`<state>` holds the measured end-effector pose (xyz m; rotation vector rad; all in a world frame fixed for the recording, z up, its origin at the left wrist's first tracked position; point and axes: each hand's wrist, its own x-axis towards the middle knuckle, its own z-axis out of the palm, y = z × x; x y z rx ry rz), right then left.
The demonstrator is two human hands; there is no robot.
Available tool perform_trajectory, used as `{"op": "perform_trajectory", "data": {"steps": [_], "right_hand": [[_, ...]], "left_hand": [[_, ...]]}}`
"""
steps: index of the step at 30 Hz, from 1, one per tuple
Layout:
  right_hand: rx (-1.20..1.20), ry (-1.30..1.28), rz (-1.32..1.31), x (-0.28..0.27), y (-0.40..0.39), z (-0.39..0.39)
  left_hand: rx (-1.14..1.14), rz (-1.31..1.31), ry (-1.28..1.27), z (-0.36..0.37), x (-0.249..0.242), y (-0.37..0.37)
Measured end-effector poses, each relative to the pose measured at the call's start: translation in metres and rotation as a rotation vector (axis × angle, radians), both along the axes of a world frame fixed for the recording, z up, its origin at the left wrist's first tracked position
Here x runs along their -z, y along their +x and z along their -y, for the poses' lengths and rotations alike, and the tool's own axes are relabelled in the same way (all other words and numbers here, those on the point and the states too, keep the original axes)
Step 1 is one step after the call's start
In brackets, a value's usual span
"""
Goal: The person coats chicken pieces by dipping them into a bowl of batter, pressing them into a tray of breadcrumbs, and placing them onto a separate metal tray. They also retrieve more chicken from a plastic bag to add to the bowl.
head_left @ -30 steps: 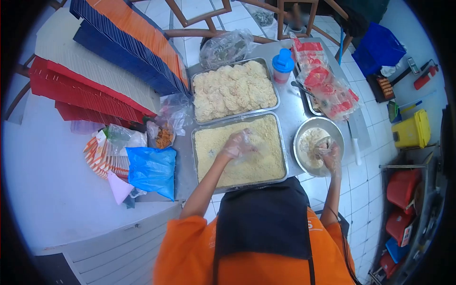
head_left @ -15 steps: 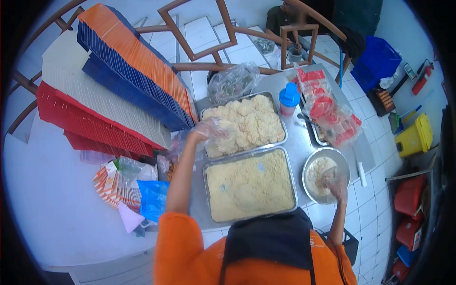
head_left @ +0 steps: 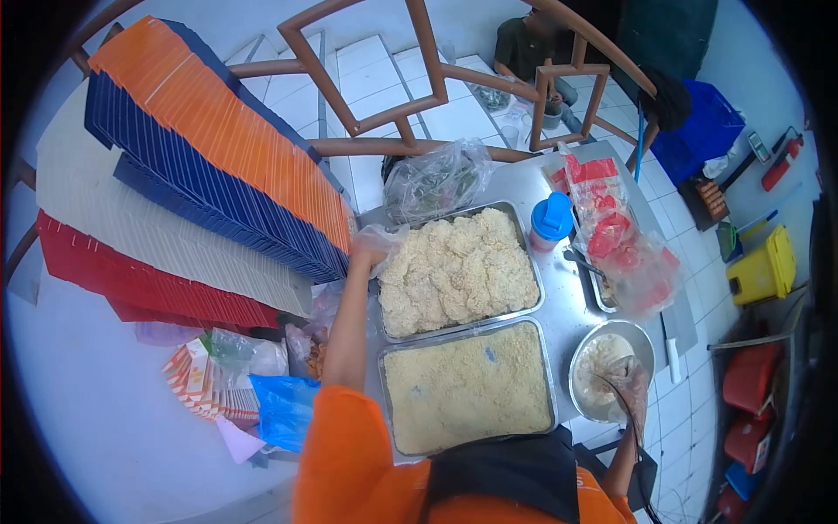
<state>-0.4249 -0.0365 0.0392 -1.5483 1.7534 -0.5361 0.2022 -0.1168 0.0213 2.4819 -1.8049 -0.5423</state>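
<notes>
My left hand point(head_left: 374, 246), in a loose clear plastic glove, is at the upper left edge of a metal tray point(head_left: 534, 253) heaped with crumb-coated pieces point(head_left: 458, 271). The crinkled plastic hides how its fingers are bent. Closer to me, a second metal tray point(head_left: 550, 397) holds a layer of pale crumbs point(head_left: 467, 384). My right hand point(head_left: 627, 380), also gloved, reaches over the rim of a steel bowl point(head_left: 576, 354) into milky batter point(head_left: 602, 362). Its fingertips are down in the batter, and I cannot tell whether they grip anything.
A blue-lidded shaker bottle point(head_left: 552, 223), red-and-clear packaging point(head_left: 611, 227) and a white-handled knife point(head_left: 671, 354) are on the right. Stacked folded cartons point(head_left: 227, 131) rise at left above a blue plastic bag point(head_left: 284, 410). A clear bag point(head_left: 436, 179) sits behind the trays. Beyond the railing sits a person point(head_left: 528, 52).
My left hand has drawn back from over the coated pieces to the tray's left edge. My right hand stays in the bowl. The whole view has shifted slightly.
</notes>
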Motion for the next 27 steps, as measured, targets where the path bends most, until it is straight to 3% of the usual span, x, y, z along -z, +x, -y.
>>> {"op": "perform_trajectory", "data": {"steps": [2, 4, 5, 7, 11, 17, 20, 22, 24, 26, 27], "right_hand": [[-0.012, -0.012, -0.006, 0.002, 0.001, 0.000], [-0.001, 0.002, 0.040, 0.016, -0.006, 0.001], [-0.003, 0.009, 0.035, 0.021, -0.008, 0.002], [-0.041, -0.005, -0.061, 0.020, -0.008, 0.004], [-0.084, -0.077, -0.081, -0.002, -0.003, 0.005], [-0.088, 0.077, -0.177, -0.053, 0.009, -0.001], [-0.135, -0.003, -0.154, -0.058, 0.012, -0.009], [-0.144, -0.034, -0.141, -0.064, 0.014, -0.016], [-0.160, -0.019, -0.105, -0.056, 0.006, -0.020], [-0.193, -0.060, -0.131, -0.044, -0.004, -0.022], [-0.219, -0.102, -0.154, -0.040, -0.006, -0.024]], "left_hand": [[-0.098, -0.151, -0.069, -0.005, 0.011, -0.004], [-0.103, 0.010, -0.378, -0.006, 0.025, -0.023], [-0.106, 0.005, -0.371, -0.012, 0.034, -0.035], [-0.033, 0.353, -0.470, -0.026, 0.046, -0.061], [0.025, 0.310, -0.520, -0.029, 0.073, -0.052], [0.027, 0.277, -0.452, -0.025, 0.080, -0.047], [-0.077, 0.154, -0.271, -0.043, 0.029, -0.068], [0.034, -0.028, -0.826, -0.083, 0.021, -0.102], [-0.015, -0.455, -0.784, -0.141, 0.045, -0.134], [-0.101, -0.502, -0.471, -0.217, 0.104, -0.164], [0.051, -0.488, -0.408, -0.246, 0.080, -0.190]]}}
